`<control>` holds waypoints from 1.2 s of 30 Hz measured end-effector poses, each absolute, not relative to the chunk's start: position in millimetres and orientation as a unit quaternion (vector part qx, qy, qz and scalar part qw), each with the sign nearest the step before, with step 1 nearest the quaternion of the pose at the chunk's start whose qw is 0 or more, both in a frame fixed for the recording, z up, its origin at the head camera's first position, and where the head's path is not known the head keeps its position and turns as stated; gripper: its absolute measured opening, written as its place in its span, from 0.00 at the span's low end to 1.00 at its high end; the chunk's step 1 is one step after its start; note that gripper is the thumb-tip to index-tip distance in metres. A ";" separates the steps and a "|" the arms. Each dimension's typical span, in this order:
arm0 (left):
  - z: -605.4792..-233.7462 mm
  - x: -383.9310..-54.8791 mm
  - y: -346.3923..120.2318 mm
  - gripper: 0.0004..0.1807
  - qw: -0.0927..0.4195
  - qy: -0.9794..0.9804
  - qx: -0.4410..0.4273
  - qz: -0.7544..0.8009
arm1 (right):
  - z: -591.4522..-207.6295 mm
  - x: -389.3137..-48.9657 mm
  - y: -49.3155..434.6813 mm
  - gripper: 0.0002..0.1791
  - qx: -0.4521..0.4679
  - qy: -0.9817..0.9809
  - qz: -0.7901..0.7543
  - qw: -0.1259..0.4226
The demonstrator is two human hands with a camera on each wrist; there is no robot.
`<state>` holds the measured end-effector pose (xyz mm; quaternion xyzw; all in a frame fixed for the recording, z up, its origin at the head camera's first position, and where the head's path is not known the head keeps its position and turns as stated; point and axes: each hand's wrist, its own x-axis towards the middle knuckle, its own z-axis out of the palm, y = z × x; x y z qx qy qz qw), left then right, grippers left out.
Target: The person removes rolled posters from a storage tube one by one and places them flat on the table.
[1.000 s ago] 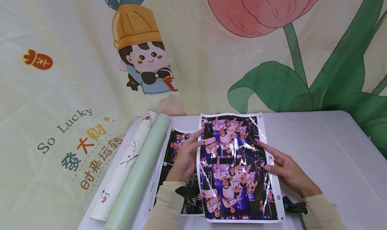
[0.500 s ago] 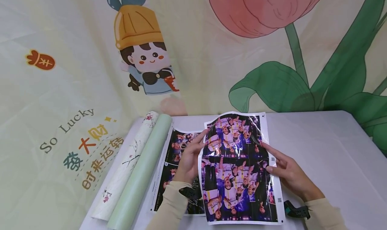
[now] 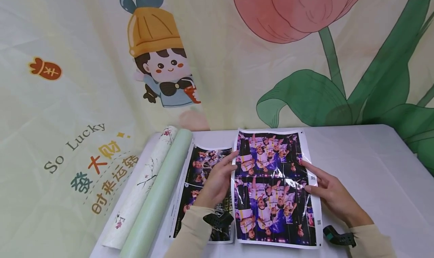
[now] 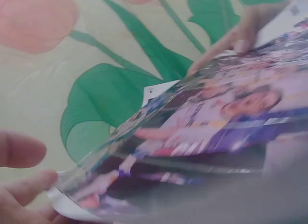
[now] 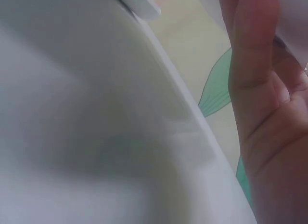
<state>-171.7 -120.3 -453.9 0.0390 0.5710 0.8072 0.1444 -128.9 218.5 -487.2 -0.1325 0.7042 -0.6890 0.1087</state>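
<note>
A glossy poster (image 3: 274,190) printed with two upside-down group photos is held up in front of me, its sheet slightly wavy and shiny. My left hand (image 3: 218,179) holds its left edge by the fingertips, and the left wrist view shows one finger (image 4: 21,149) standing off the sheet. At the opposite edge my right hand (image 3: 333,194) grips the white border, with thumb and index finger apart along it. In the right wrist view the pale back of the poster (image 5: 86,137) fills the left side. Beneath my left hand lies a second dark poster (image 3: 196,167), partly covered.
Left of the posters lie two rolls side by side, one pale green (image 3: 157,190) and one white with flower sprigs (image 3: 145,179). A white cloth covers the table (image 3: 383,175). Behind it hangs a printed curtain (image 3: 223,62) with a tulip and a cartoon figure.
The held poster has shifted right together with both hands, baring more of the poster on the table. Its top left corner, curled half a second ago, now lies flatter.
</note>
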 end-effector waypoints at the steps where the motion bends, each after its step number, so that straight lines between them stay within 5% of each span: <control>1: -454.0 -169.4 -119.5 0.30 0.147 0.585 0.039 0.797 | -487.4 -128.8 220.2 0.40 -0.127 0.707 -0.687 0.109; 23: -461.4 -146.2 -89.9 0.36 0.212 0.656 0.018 0.724 | -505.2 -133.4 248.8 0.43 -0.042 0.745 -0.647 0.154; 36: -468.9 -144.5 -74.3 0.35 0.159 0.688 0.006 0.708 | -508.7 -144.0 250.7 0.42 -0.039 0.771 -0.617 0.154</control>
